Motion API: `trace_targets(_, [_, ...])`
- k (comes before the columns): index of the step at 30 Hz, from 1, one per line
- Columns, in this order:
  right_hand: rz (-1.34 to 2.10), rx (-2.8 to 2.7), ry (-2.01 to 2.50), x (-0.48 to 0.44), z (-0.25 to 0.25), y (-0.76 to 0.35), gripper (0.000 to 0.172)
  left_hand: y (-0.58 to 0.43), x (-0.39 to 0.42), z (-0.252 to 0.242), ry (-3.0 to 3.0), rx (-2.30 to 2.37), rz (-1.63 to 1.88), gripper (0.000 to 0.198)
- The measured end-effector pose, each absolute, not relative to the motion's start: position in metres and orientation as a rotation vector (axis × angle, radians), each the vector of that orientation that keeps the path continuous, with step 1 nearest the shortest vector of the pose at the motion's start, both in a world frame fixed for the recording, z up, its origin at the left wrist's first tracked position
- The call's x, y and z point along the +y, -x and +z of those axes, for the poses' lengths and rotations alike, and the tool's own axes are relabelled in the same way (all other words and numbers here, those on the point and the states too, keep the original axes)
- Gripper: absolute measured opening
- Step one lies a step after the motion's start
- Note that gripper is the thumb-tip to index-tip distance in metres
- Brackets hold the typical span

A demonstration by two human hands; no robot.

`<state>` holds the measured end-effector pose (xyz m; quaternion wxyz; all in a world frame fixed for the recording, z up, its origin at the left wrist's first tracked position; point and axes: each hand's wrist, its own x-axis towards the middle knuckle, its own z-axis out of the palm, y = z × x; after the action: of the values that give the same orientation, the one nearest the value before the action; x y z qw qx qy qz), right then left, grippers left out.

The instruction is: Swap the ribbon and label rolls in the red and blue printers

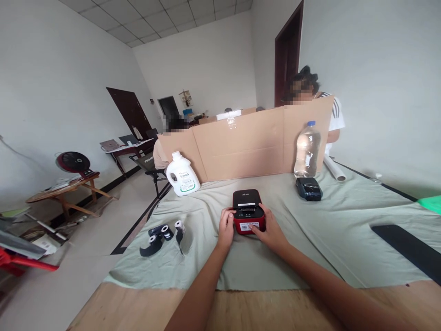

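Observation:
A small red and black label printer [248, 214] stands on the green cloth in front of me, its lid down and a white label on its front. My left hand [226, 228] presses against the printer's left side, fingers closed along the edge. On the opposite side, my right hand [270, 230] grips the casing, its thumb lying across the front label. Between them the two hands hold the printer on the cloth. Several dark paper rolls [166, 233] with white cores lie to the left, some with loose strips trailing.
A cardboard screen [241, 145] stands behind, propped by a white jug [183, 177] and a large water bottle [308, 149]. A black portable printer [308, 189], a white roll [335, 168] and a long black slab [409, 250] lie right. Two people sit beyond the screen.

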<state>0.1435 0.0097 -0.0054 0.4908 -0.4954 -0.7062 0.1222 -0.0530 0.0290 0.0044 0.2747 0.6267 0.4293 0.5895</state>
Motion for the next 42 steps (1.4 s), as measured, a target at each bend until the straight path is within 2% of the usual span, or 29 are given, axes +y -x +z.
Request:
trace_targets(10, [0.260, -1.737, 1.201, 0.011, -0.009, -0.144, 0.091, 0.056, 0.024, 0.009, -1.648, 1.120, 1.576, 0.037])
trace_targets(23, [0.337, -1.724, 1.181, 0.012, -0.008, -0.147, 0.082, 0.059, 0.021, 0.009, -1.600, 1.112, 1.558, 0.038])
trace_targets(26, [0.329, -1.727, 1.163, 0.011, -0.008, -0.148, 0.076, 0.059, 0.021, 0.009, -1.603, 1.091, 1.573, 0.038])
trace_targets(30, [0.319, -1.722, 1.129, 0.013, 0.000, -0.153, 0.056, 0.060, 0.023, 0.009, -1.611, 1.053, 1.605, 0.038])
trace_targets(35, [0.316, -1.757, 1.183, 0.041, 0.038, -0.157, 0.047, 0.060, 0.026, 0.006, -1.621, 1.014, 1.614, 0.038])
trace_targets(42, [0.578, -2.532, 1.128, 0.095, 0.110, -0.147, 0.033, 0.061, 0.026, 0.004, -1.626, 1.052, 1.600, 0.038])
